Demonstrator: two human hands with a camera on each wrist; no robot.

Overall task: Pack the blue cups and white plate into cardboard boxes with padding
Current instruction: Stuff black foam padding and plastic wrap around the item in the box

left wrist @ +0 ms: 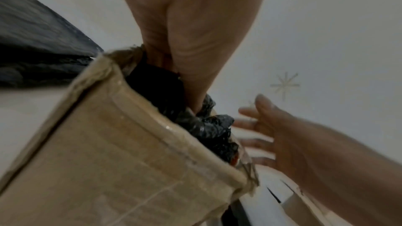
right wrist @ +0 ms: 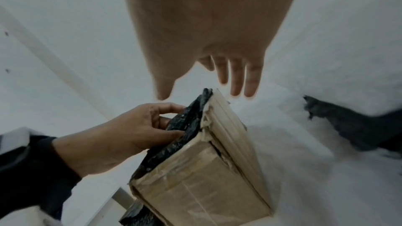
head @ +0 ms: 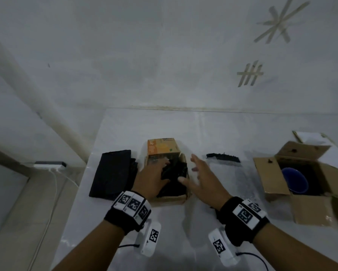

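Left hand (head: 154, 178) reaching into the small open cardboard box (head: 171, 198), fingers curled on the crumpled black padding (head: 174, 173) stuffed inside; thumb and fingers pinching that black material in the right wrist view (right wrist: 139, 126). Same grip from the left wrist camera (left wrist: 191, 44), fingers buried in the padding (left wrist: 208, 130) at the box's top edge (left wrist: 121, 143).

Right hand (head: 203, 177) just right of the box, fingers spread and straight, palm turned toward the box, holding nothing. Hovering beside the box wall, apart from it, in the right wrist view (right wrist: 208, 32); blurred in the left wrist view (left wrist: 282, 135).

Just beyond the left hand, an orange printed flap (head: 162, 148) standing up at the box's far side. Left of the left hand, a folded stack of black sheets (head: 113, 173) flat on the white table (head: 213, 130). Beyond the right hand, 1 torn black strip (head: 223, 157). Well to the right of the right hand, a larger cardboard box (head: 305, 204) with flaps open, 1 blue cup (head: 295, 179) lying inside against dark lining. White plate not visible in any view.
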